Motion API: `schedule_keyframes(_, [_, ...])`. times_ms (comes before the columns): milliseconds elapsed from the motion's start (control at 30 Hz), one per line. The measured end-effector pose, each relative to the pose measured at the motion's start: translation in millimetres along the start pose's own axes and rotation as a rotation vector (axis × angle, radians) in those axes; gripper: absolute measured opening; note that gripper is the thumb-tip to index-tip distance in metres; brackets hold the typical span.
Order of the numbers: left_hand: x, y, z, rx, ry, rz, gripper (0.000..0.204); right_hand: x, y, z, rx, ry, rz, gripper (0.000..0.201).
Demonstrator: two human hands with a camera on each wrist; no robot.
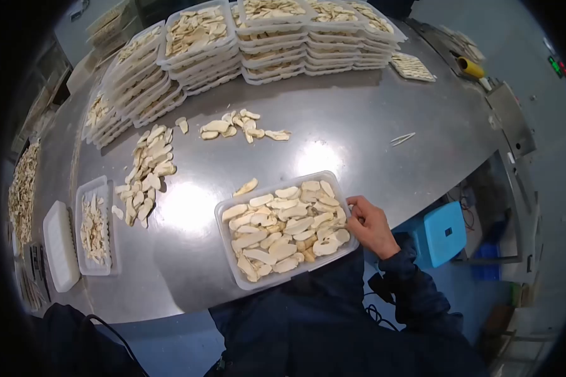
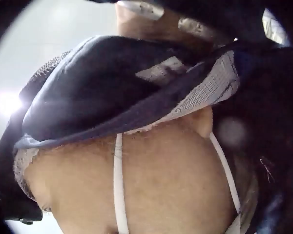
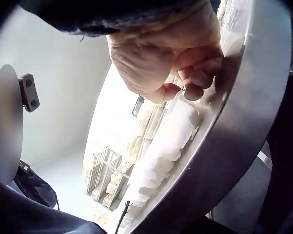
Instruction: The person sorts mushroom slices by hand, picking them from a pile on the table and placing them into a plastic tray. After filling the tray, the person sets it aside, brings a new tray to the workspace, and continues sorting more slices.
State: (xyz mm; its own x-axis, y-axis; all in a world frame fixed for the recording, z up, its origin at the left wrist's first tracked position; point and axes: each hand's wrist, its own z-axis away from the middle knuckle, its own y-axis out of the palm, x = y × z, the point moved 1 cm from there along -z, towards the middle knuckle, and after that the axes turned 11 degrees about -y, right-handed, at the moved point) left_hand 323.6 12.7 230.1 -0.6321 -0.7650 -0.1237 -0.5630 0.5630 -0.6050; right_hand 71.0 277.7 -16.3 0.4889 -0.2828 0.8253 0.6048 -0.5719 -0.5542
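Clear plastic tray (image 1: 267,283), one, lying flat at the near edge of a metal table (image 1: 358,141), in front of the person; filled with pale slices (image 1: 297,225) laid in overlapping rows. Right hand (image 1: 372,229), at the tray's right end: thumb and fingers pinch its rim, remaining fingers curled. Left hand (image 2: 161,27), only a part showing at the top of the left wrist view, near a dark cap (image 2: 97,92); whether its fingers are bent or straight, cannot tell. Single loose slice (image 1: 246,186), just beyond the tray's far left corner. Heap of loose slices (image 1: 148,164), left of the tray; smaller scatter (image 1: 248,124), farther back. Narrow tray (image 1: 111,261) holding thin pieces, at far left, with a white tub (image 1: 61,246) beside it. Stacks of filled trays (image 1: 201,68), several, along the table's back. Tweezers (image 1: 403,139), one pair, on the table's right, well apart from the tray. Blue bin (image 1: 445,234), one, beyond the table's right edge.
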Motion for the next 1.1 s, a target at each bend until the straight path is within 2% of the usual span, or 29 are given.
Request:
schedule_keyframes(133, [3, 2, -4, 0.001, -0.002, 0.006, 0.042, 2, -1, 1, -0.001, -0.011, 0.029, 0.030])
schedule_keyframes(333, [1, -13, -12, -0.019, 0.032, -0.026, 0.042, 7, -3, 2, 0.000, 0.038, -0.078, 0.032])
schedule_keyframes(400, [7, -28, -11, -0.078, 0.023, -0.060, 0.042, 0, 0, 4, -0.031, -0.026, -0.079, 0.034])
schedule_keyframes(467, [22, -46, -2, -0.206, -0.072, -0.091, 0.043, 0, -1, 4, -0.057, 0.008, -0.098, 0.032])
schedule_keyframes(500, [37, -48, 5, -0.245, -0.210, -0.099, 0.043, 1, -2, 4, -0.068, 0.007, -0.069, 0.032])
schedule_keyframes(567, [84, -24, 29, -0.253, -0.634, -0.071, 0.043, -3, -7, 5, -0.105, -0.001, -0.071, 0.031])
schedule_keyframes(600, [107, 4, 45, -0.266, -0.998, 0.030, 0.031, -8, -9, 4, -0.112, 0.021, -0.096, 0.031])
schedule_keyframes(633, [133, 22, 65, -0.197, -1.146, 0.147, 0.023, -12, -7, 5, -0.129, 0.039, -0.110, 0.032])
schedule_keyframes(700, [176, 55, 118, 0.049, -1.400, 0.285, 0.032, -13, -8, 6, -0.144, 0.067, -0.123, 0.032])
schedule_keyframes(733, [195, 72, 147, 0.127, -1.361, 0.221, 0.034, -12, -9, 5, -0.154, 0.078, -0.126, 0.032])
schedule_keyframes(767, [207, 86, 161, 0.225, -1.404, 0.158, 0.047, -9, -9, 5, -0.149, 0.076, -0.125, 0.033])
schedule_keyframes(833, [228, 112, 180, 0.305, -1.191, -0.213, 0.060, -8, -13, 5, -0.133, 0.088, -0.128, 0.033])
schedule_keyframes(867, [231, 116, 169, 0.346, -1.157, -0.333, 0.068, -9, -13, 5, -0.135, 0.083, -0.127, 0.033])
schedule_keyframes(967, [266, 128, 167, 0.560, -1.389, -0.411, 0.065, -15, -10, 6, -0.130, 0.087, -0.137, 0.033])
schedule_keyframes(1067, [283, 140, 178, 0.459, -1.166, -0.473, 0.063, -16, -6, 7, -0.169, 0.116, -0.188, 0.034])
schedule_keyframes(1100, [284, 144, 181, 0.364, -1.197, -0.310, 0.061, -16, -5, 7, -0.169, 0.114, -0.183, 0.034])
